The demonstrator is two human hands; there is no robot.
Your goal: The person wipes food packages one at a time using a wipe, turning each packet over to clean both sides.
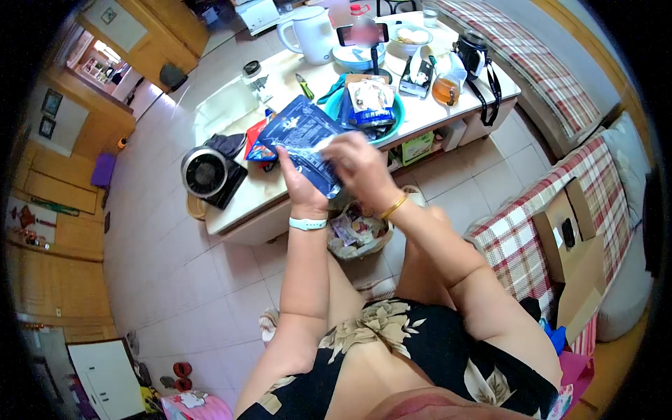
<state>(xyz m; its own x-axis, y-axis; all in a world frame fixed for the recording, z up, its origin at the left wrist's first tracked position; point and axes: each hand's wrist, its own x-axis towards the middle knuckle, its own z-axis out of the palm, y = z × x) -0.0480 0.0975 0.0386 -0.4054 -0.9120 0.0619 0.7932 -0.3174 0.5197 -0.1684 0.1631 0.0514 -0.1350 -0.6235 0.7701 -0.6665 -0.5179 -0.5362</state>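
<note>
A dark blue plastic packet (301, 129) with white print is tilted above the table's front edge. My left hand (302, 187) holds its lower part, thumb on the front face. My right hand (360, 168) is at the packet's right side, fingers curled in against its face and slightly blurred. A pale patch shows by those fingertips; whether it is glare or a small item I cannot tell. Just behind is a teal basin (397, 115) holding a white-and-blue pouch (372, 101) and darker packets. A red-and-blue packet (256, 140) lies left of the blue one.
On the white table (241, 210) stand a small black fan (204, 171), a white kettle (313, 36), a phone (362, 33) on a stand, a glass pitcher of amber liquid (446, 89) and a black strapped flask (472, 52). Below my hands is a lined waste basket (360, 234). An open cardboard box (577, 280) lies on the sofa.
</note>
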